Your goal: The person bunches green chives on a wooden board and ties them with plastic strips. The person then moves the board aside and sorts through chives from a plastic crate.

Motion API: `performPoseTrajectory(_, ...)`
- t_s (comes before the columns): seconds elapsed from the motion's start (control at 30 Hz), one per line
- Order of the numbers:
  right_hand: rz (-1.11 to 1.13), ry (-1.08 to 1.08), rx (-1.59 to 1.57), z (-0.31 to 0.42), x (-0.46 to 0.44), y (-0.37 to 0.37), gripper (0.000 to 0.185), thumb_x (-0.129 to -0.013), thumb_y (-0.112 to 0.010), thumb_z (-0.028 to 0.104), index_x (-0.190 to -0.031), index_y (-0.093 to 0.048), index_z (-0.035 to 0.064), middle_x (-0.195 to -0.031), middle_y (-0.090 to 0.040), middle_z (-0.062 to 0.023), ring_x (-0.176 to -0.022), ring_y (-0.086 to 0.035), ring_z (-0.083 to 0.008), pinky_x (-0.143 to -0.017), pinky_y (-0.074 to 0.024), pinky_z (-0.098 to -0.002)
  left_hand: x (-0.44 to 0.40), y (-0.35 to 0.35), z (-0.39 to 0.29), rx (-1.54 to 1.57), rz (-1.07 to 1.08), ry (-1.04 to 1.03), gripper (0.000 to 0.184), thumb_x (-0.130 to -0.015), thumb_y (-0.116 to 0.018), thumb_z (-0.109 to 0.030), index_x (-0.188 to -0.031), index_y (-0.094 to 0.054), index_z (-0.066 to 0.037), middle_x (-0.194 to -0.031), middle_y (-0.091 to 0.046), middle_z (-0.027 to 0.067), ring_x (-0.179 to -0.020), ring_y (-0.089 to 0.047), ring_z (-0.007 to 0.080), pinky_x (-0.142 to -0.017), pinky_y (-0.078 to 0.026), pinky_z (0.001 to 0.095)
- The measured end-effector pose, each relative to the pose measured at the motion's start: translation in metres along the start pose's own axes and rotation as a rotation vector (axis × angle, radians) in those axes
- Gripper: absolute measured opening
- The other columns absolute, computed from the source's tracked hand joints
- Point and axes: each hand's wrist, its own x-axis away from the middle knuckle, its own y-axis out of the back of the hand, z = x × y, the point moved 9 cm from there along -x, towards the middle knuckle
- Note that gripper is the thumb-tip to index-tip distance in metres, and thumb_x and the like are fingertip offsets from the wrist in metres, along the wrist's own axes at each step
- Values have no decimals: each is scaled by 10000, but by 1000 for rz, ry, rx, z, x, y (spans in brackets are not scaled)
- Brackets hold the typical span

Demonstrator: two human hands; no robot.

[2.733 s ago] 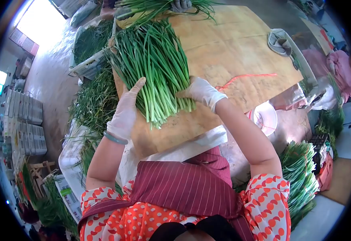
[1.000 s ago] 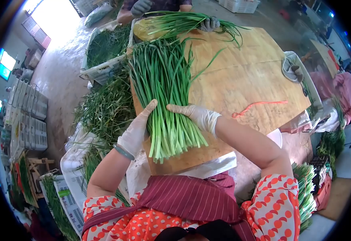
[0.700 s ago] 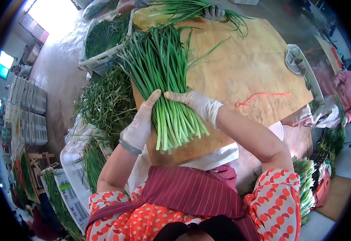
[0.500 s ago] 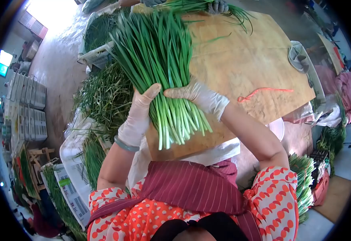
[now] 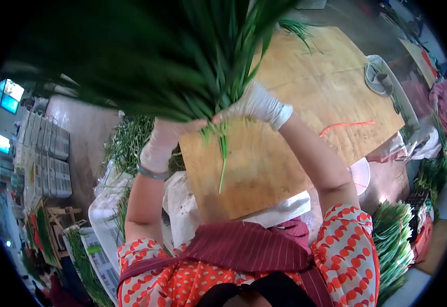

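Note:
A thick bunch of garlic chives is held up close to the camera, its green leaves fanned out and blurred at the top of the view. My left hand, in a pale thin glove, is closed around the bunch from the left. From the right, my gloved right hand grips it too, the thumbs almost meeting. Most of the white stem ends are out of sight. One thin green blade hangs below the hands over the wooden board. A red tie strip lies on the board's right side.
Loose chives rest at the board's far edge, and a grey cloth item sits at its right corner. White crates stand at left. Bundled chives are at lower right, near a pink basin.
Both hands have lifted and tipped the bunch toward the camera. Its white stem ends, visible before, are now largely hidden. The other person's gloved hands at the far edge no longer show.

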Motion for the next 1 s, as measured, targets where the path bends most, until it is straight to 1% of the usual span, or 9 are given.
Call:
performPoseTrajectory(0.07, 97, -89, 171, -49, 11, -8, 930, -516, -889, 116, -1293, -392, -6, -1186, -548, -115, -1120, -489, -208, -986, -387, -324, 21, -33, -18, -548, 116, -269, 487, -700, -772, -132, -1127, -559, -33, -1089, -601, 32, -996, -559, 156, -874, -455, 300)
performPoseTrajectory(0.17, 22, -288, 130, -52, 27, -11, 961, -494, -895, 126, -1297, -386, -7, -1186, -544, -135, -1123, -485, -216, -996, -377, -330, 59, -58, 60, 636, 80, 525, 415, -732, -734, -69, -1112, -570, -34, -1087, -601, 26, -978, -557, 150, -881, -450, 302)
performPoseTrajectory(0.2, 3, -357, 113, -58, 31, -11, 971, -486, -897, 129, -1298, -383, -8, -1186, -542, -141, -1123, -484, -218, -999, -373, -332, 51, -52, 47, 297, 156, 294, 400, -731, -721, -31, -1103, -574, -38, -1072, -601, 31, -967, -556, 148, -881, -450, 304)
performPoseTrajectory(0.33, 162, -295, 213, -71, 13, -13, 1080, -501, -899, 185, -1358, -270, -8, -1262, -489, -142, -1148, -472, -235, -1010, -374, -331, 22, -37, 35, 963, -166, 523, 607, -667, -766, -55, -1210, -494, -41, -1116, -566, 32, -1024, -522, 145, -931, -414, 308)
performPoseTrajectory(0.4, -32, 15, 7, -20, 3, 1, 778, -590, -868, 181, -1232, -469, -6, -1167, -573, -92, -1073, -521, -177, -931, -440, -325, -4, -21, 14, 1027, -187, 580, 632, -663, -768, -85, -1223, -479, -39, -1131, -558, 35, -1042, -517, 150, -941, -406, 311)
performPoseTrajectory(0.53, 30, 23, -141, 37, -13, 9, 798, -628, -848, 219, -1271, -426, 8, -1196, -551, -94, -1113, -509, -198, -941, -433, -318, -41, -14, 0, 1266, -217, 654, 595, -716, -730, -149, -1236, -464, -36, -1154, -559, 65, -1051, -543, 194, -937, -429, 331)
performPoseTrajectory(0.67, 39, -146, -80, 38, -12, 24, 684, -614, -847, 320, -1137, -549, -7, -1035, -638, -112, -980, -596, -198, -886, -477, -321, -44, -39, -3, 1422, -224, 820, 601, -752, -720, -283, -1221, -461, -11, -1151, -566, 102, -1009, -582, 220, -909, -481, 348)
performPoseTrajectory(0.73, 88, -700, -335, 3, 21, 17, 436, -759, -745, 269, -1083, -595, 18, -990, -660, -91, -877, -643, -170, -796, -531, -299, -22, -61, 2, 1417, -251, 1058, 531, -768, -715, -299, -1157, -492, -14, -1064, -602, 118, -924, -615, 227, -849, -521, 348)
performPoseTrajectory(1.0, -118, -814, -715, -116, 99, 4, 423, -785, -714, 297, -1083, -592, 23, -1014, -662, -103, -854, -656, -183, -781, -546, -324, 72, -153, 30, 1371, -89, 1497, 424, -768, -730, -250, -1100, -576, -34, -1015, -634, 92, -864, -622, 210, -797, -513, 322)
